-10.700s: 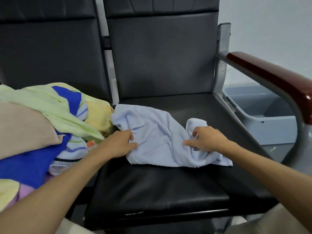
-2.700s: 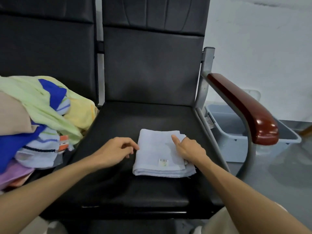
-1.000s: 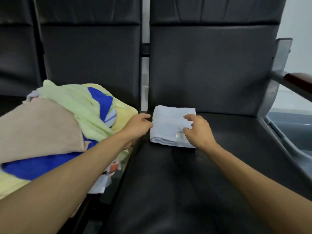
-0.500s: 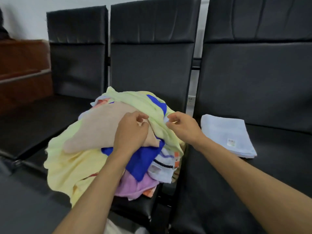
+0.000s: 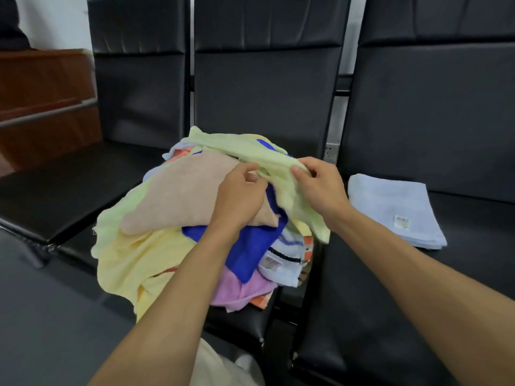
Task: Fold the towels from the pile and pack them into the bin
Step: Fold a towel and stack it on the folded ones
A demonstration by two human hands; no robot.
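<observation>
Gripping the light green towel (image 5: 281, 176) atop the pile (image 5: 172, 218), left hand (image 5: 239, 196) and right hand (image 5: 320, 188) pinch it; folded blue towel (image 5: 390, 207) lies right of the pile.

The green towel (image 5: 250, 150) is pale lime. The tan towel (image 5: 184, 196) is plain, the blue towel (image 5: 250, 246) deep royal, the yellow towel (image 5: 131, 260) pale, the pink towel (image 5: 242, 291) lilac. The striped towel (image 5: 289, 247) is white with blue and black lines. The folded towel (image 5: 390, 201) is light blue; the seats (image 5: 264, 93) are black.
</observation>
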